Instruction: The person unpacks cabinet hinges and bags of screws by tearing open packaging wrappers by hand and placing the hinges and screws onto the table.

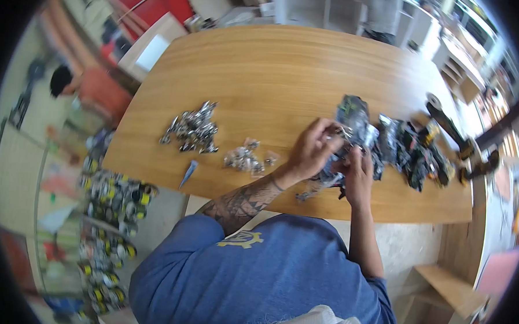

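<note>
Over the right half of the wooden table, my left hand (pixel 317 148) is closed, its fingertips pinching a small shiny metal piece (pixel 345 133). Just right of it, my right hand (pixel 359 169) has its fingers bent together at the edge of dark plastic packaging (pixel 353 111); what they hold, if anything, is too small to make out. A pile of shiny metal fittings (pixel 194 127) lies on the left part of the table. Between that pile and my left arm sits a smaller group of small parts in clear plastic (pixel 245 158).
The wooden table (pixel 264 64) spans the view. Crumpled dark bags (pixel 416 151) and a power tool (pixel 446 121) lie at the right. A blue narrow object (pixel 188 173) is near the front left edge. Another person (pixel 97 91) bends beyond the left side.
</note>
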Tool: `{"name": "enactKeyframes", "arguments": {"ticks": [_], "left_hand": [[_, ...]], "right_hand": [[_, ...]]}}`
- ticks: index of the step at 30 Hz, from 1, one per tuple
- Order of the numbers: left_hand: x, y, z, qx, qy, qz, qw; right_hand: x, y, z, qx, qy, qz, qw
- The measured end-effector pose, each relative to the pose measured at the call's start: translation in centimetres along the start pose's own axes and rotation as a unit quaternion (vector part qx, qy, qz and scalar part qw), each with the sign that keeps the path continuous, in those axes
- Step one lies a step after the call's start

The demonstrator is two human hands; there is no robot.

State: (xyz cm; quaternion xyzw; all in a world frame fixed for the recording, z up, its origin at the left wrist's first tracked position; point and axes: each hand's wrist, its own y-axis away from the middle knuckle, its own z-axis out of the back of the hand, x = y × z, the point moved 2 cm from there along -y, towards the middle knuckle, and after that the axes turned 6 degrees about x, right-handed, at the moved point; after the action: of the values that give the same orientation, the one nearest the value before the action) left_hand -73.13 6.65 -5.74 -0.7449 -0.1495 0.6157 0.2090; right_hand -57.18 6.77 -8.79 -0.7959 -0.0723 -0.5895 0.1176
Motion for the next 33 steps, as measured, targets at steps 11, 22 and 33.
{"name": "enactKeyframes", "arguments": {"ticks": [11,22,33], "left_hand": [[-0.6,-0.6,2.0,-0.079,-0.146,0.022,0.986],[0.4,-0.9,4.4,-0.09,0.141,0.191,0.967],[-3.2,-0.4,10.6,-0.118,0.007,0.14,0.983]], "right_hand": [[0.1,0.8,-3.0,-0.029,0.193,0.073,0.978],[0.3,-0.3,-3.8,0.02,0.071,0.03,0.997],[-2.5,-2.6,-4.8,0.09,0.163,0.003,0.983]]}}
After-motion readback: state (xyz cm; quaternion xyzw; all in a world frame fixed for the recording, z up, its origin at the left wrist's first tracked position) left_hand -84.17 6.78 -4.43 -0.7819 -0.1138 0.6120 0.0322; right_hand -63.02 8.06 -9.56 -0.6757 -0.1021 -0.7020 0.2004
